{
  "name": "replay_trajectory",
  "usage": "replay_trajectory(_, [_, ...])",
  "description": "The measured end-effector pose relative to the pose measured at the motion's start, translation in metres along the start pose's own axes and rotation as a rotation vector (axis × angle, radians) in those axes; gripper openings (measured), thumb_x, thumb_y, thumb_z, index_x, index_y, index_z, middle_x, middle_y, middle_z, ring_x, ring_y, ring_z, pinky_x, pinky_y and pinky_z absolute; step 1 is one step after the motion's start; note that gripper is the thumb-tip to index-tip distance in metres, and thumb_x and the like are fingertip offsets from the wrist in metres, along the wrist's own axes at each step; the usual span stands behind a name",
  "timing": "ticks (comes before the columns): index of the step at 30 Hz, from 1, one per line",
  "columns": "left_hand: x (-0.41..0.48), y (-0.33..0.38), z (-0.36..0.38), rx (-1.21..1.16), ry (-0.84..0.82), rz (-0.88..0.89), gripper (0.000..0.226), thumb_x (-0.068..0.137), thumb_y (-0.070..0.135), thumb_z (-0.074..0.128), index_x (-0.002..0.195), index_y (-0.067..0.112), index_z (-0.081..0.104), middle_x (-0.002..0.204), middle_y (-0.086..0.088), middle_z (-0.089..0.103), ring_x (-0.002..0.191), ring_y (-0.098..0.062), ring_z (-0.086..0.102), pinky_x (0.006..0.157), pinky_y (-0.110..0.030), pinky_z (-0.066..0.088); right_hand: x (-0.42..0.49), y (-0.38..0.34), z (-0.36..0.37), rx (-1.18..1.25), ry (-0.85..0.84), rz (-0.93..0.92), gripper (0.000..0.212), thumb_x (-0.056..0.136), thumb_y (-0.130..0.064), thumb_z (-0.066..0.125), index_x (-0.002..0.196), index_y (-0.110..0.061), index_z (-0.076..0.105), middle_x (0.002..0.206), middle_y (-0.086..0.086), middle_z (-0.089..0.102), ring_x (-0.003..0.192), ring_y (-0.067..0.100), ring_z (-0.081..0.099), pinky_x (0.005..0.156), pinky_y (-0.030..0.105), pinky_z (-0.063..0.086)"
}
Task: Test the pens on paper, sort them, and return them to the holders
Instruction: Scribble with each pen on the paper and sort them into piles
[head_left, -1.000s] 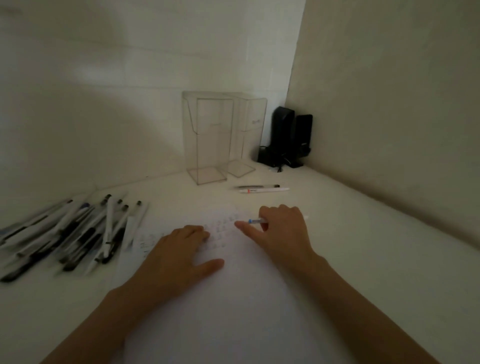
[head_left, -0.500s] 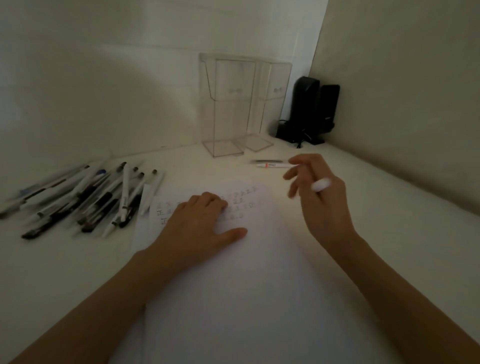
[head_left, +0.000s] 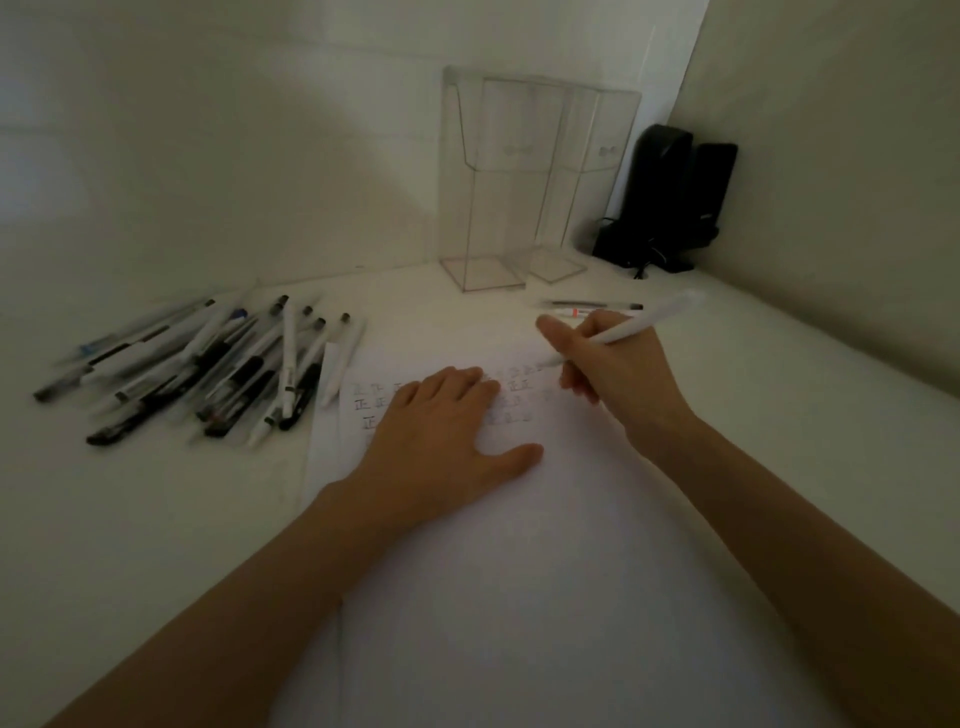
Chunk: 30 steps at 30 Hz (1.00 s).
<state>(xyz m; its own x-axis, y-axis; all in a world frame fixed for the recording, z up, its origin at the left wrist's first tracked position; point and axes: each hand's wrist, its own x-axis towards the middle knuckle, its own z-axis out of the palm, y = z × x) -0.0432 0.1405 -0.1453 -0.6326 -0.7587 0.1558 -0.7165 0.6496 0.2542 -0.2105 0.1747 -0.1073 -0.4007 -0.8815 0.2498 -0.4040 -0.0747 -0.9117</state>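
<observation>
Pen marks partly beneath left hand

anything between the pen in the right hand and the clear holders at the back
Only two loose pens lying flat on the desk, just beyond the right hand and short of the clear holders. The white pen should pass above them.

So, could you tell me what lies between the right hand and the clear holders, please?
In the head view, two loose pens lie side by side between the clear holders and the right hand, which grips a white pen.
</observation>
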Motion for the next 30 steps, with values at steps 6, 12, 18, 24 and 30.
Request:
replay_trajectory(6, [0.001,-0.001,0.002,0.003,0.012,0.001,0.078,0.079,0.072,0.035,0.142,0.03,0.022,0.152,0.009,0.017,0.138,-0.011,0.013,0.112,-0.032,0.009,-0.001,0.019,0.011,-0.146,-0.006,-0.054,0.03,0.073,-0.004,0.063,0.057,-0.011,0.039,0.052,0.007,0.041,0.05,0.014,0.04,0.046,0.022,0.031])
replay_trajectory(12, [0.0,-0.002,0.002,-0.004,0.019,0.026,0.086,0.063,0.081,0.015,0.139,0.04,0.026,0.15,0.011,0.02,0.136,-0.008,0.015,0.11,-0.031,0.011,0.001,0.022,0.012,-0.153,-0.047,-0.125,0.032,0.072,-0.001,0.062,0.056,-0.012,0.036,0.049,-0.001,0.033,0.044,0.003,0.031,0.041,0.012,0.025])
replay_trajectory(18, [0.001,-0.003,0.003,0.011,0.026,0.021,0.091,0.058,0.08,0.01,0.137,0.041,0.028,0.148,0.012,0.024,0.134,-0.007,0.019,0.109,-0.03,0.013,0.0,0.024,0.011,-0.196,-0.115,-0.176,0.036,0.076,-0.002,0.06,0.058,-0.016,0.033,0.051,-0.004,0.03,0.046,0.005,0.03,0.044,0.015,0.026])
replay_trajectory(24, [0.001,-0.003,0.002,0.017,0.009,0.026,0.09,0.059,0.081,0.009,0.138,0.041,0.027,0.149,0.012,0.022,0.135,-0.007,0.018,0.109,-0.03,0.013,0.0,0.024,0.01,-0.175,-0.086,-0.176,0.035,0.075,-0.001,0.059,0.058,-0.015,0.031,0.051,-0.004,0.028,0.045,0.004,0.029,0.042,0.014,0.025])
replay_trajectory(30, [0.001,-0.003,0.002,0.005,-0.007,0.022,0.088,0.061,0.081,0.014,0.138,0.04,0.027,0.149,0.012,0.022,0.135,-0.007,0.018,0.109,-0.03,0.013,-0.001,0.022,0.01,-0.163,-0.099,-0.158,0.038,0.074,-0.001,0.059,0.055,-0.017,0.03,0.049,-0.007,0.026,0.044,0.004,0.028,0.041,0.013,0.025])
